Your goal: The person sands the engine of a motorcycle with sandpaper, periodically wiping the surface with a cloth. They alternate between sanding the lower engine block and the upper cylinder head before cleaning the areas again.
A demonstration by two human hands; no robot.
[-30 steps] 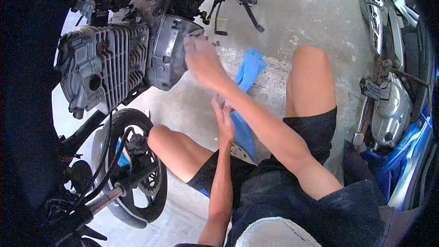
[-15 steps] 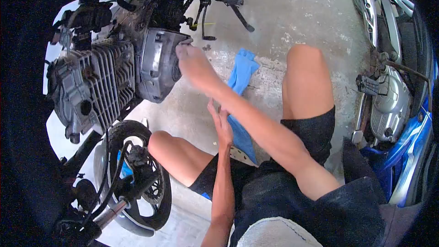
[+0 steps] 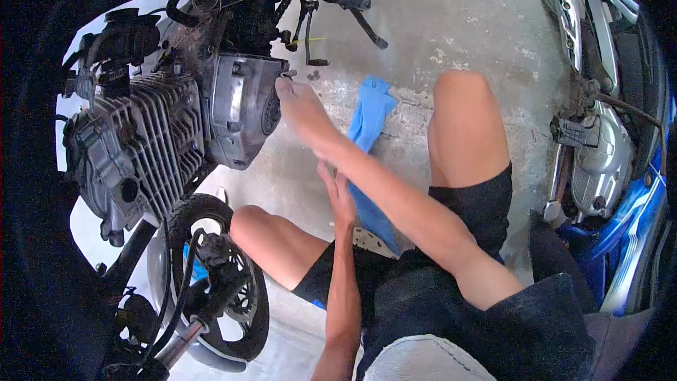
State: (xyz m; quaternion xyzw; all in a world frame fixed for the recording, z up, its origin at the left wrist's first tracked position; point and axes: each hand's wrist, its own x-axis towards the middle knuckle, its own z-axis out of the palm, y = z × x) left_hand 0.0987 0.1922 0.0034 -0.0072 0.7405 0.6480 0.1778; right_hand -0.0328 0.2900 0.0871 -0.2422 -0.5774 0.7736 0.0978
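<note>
More of the engine cover [image 3: 231, 113] is showing now, so I'm seeing better; right hand [image 3: 305, 113] is curling by its edge, can't tell if pinching; left hand [image 3: 343, 201] is hanging off the cover, fingers [image 3: 327, 174] slightly spread.

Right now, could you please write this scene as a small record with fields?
Right hand: at the edge of the engine cover; contact and grip unclear
Left hand: fingers extended, just below the right forearm; holding nothing visible
Floor: blue item, partly hidden
Lower left: wheel, partly hidden
Right side: blue-panelled motorcycle
</note>
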